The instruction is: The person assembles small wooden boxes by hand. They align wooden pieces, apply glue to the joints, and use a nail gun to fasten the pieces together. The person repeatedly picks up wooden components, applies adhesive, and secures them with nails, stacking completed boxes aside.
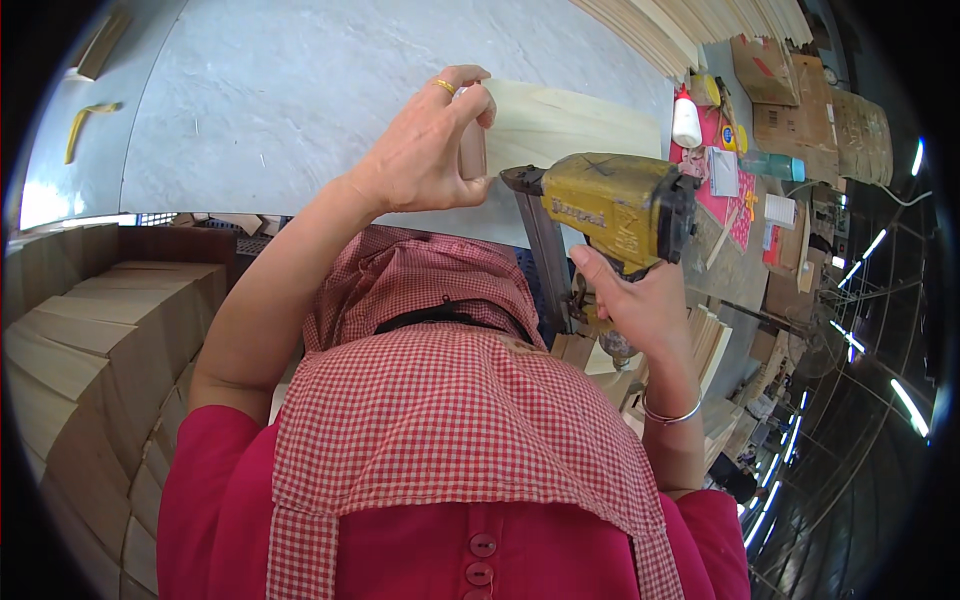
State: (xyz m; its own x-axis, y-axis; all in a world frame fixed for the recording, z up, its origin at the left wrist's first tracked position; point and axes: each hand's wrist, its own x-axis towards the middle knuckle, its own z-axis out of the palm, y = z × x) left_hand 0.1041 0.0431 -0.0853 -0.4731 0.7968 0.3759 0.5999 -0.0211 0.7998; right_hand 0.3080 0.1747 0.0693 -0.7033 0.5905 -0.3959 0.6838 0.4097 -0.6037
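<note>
My right hand (645, 305) is wrapped round the handle of a worn yellow nail gun (610, 205). The tool's dark nose points left and sits at the near corner of a pale wooden board (570, 122); whether it touches the wood I cannot tell. Thumb and fingers of my left hand (425, 145) pinch a short wooden piece (473, 150) standing against the board's left end. That hand wears a yellow ring, and its thumb tip is close to the gun's nose. The board lies on a grey tabletop (260, 100).
Stacked wooden pieces (70, 330) stand at the left, below the table. A yellow bent tool (85, 125) lies far left. To the right are a white bottle with a red cap (686, 120), a teal bottle (775, 166) and cardboard boxes (795, 125). Long boards (690, 25) lie at the back.
</note>
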